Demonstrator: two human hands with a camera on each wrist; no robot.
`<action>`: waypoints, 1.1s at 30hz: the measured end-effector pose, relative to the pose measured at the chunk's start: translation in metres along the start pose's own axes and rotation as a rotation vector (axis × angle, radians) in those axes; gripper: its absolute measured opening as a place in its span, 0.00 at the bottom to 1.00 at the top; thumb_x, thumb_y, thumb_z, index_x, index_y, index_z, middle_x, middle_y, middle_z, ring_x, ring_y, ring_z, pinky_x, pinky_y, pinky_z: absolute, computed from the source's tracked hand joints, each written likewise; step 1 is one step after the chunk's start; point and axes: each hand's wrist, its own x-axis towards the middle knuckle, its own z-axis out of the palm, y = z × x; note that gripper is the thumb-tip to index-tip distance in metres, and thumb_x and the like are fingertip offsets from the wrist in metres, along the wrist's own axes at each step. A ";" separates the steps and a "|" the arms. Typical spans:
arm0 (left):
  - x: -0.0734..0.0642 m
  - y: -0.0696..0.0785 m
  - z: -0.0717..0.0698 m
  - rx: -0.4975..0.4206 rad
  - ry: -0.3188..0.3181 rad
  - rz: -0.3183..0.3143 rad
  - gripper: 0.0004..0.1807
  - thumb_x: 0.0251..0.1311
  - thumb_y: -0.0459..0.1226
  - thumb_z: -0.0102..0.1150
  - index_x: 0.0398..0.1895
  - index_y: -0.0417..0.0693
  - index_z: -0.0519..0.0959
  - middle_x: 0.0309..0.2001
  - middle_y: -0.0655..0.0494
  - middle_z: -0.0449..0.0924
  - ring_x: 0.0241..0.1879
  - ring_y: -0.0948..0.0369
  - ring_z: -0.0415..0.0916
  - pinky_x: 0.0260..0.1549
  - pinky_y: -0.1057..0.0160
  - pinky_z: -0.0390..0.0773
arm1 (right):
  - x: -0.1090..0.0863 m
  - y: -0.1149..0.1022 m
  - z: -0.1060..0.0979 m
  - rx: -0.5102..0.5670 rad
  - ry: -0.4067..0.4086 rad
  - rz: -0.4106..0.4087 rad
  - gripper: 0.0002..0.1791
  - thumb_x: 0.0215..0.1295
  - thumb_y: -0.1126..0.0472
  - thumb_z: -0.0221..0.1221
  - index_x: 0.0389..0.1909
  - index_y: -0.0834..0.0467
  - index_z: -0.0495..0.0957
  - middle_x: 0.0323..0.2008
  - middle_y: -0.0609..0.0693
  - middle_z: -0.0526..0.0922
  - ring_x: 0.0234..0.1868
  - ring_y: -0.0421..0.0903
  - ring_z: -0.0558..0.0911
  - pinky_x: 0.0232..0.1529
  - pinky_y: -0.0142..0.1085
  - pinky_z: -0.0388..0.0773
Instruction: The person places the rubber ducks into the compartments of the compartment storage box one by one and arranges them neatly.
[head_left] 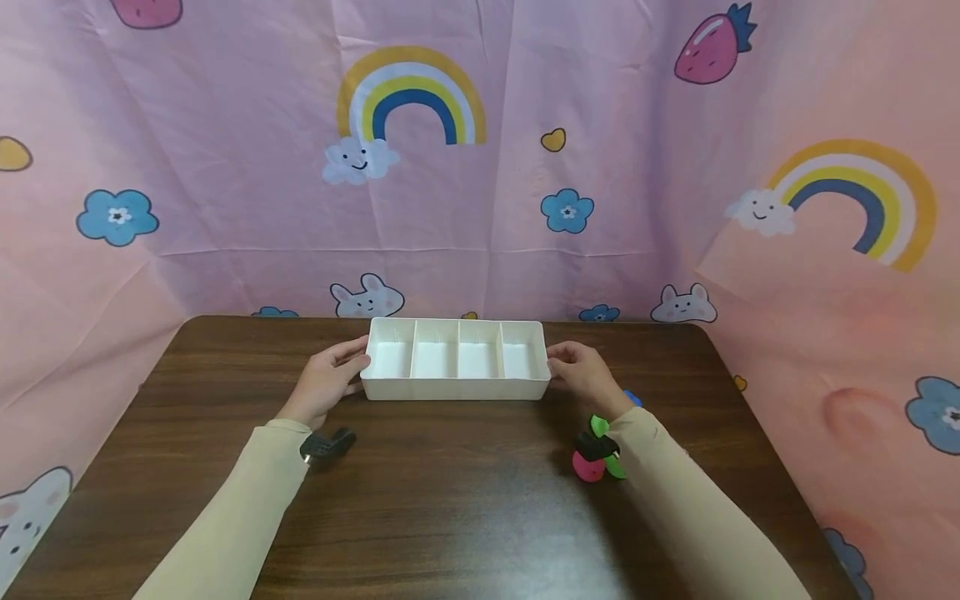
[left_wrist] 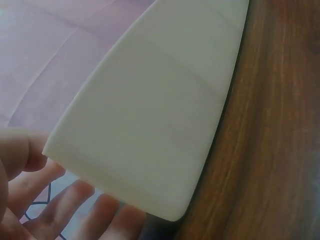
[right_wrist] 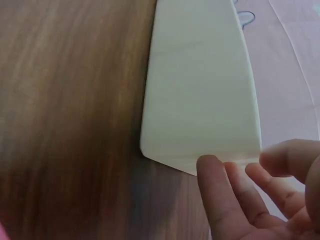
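A long white box with several compartments in a row sits crosswise near the back of the brown table, its compartments bare inside. At its left end, my left hand touches the end wall, fingers spread and the thumb at the upper corner. From the other side, my right hand meets the right end with its fingertips, thumb close to the rim. Both wrist views show the box's long front wall near the tabletop. Whether its base bears fully on the table I cannot tell.
Beside and partly under my right wrist lie small coloured pieces: a pink one, green ones and a blue one. Behind the table hangs a pink and purple printed cloth.
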 end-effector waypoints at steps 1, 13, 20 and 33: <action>-0.001 -0.001 0.000 0.001 -0.002 0.004 0.29 0.79 0.40 0.52 0.80 0.48 0.62 0.77 0.42 0.64 0.72 0.43 0.67 0.62 0.46 0.77 | -0.002 0.000 0.001 -0.003 0.001 0.003 0.17 0.77 0.68 0.54 0.61 0.70 0.75 0.57 0.68 0.79 0.57 0.61 0.83 0.59 0.54 0.81; -0.040 -0.004 0.001 0.048 0.007 0.005 0.29 0.78 0.44 0.54 0.79 0.50 0.65 0.75 0.41 0.66 0.68 0.42 0.71 0.60 0.47 0.79 | -0.033 0.002 0.008 -0.097 -0.017 -0.008 0.13 0.77 0.67 0.56 0.57 0.66 0.78 0.50 0.62 0.81 0.52 0.58 0.85 0.56 0.53 0.83; -0.062 -0.010 0.004 0.058 0.012 -0.005 0.30 0.78 0.45 0.55 0.78 0.52 0.66 0.74 0.42 0.67 0.67 0.43 0.73 0.59 0.50 0.81 | -0.055 0.009 0.007 -0.060 -0.055 -0.017 0.11 0.76 0.69 0.56 0.55 0.67 0.77 0.48 0.62 0.80 0.52 0.56 0.84 0.55 0.52 0.84; -0.093 -0.018 0.004 0.055 0.012 -0.036 0.31 0.76 0.49 0.57 0.78 0.53 0.67 0.75 0.45 0.66 0.66 0.46 0.74 0.57 0.53 0.82 | -0.085 0.018 0.012 -0.082 -0.044 -0.051 0.10 0.74 0.69 0.58 0.52 0.66 0.78 0.44 0.59 0.82 0.45 0.52 0.86 0.48 0.51 0.87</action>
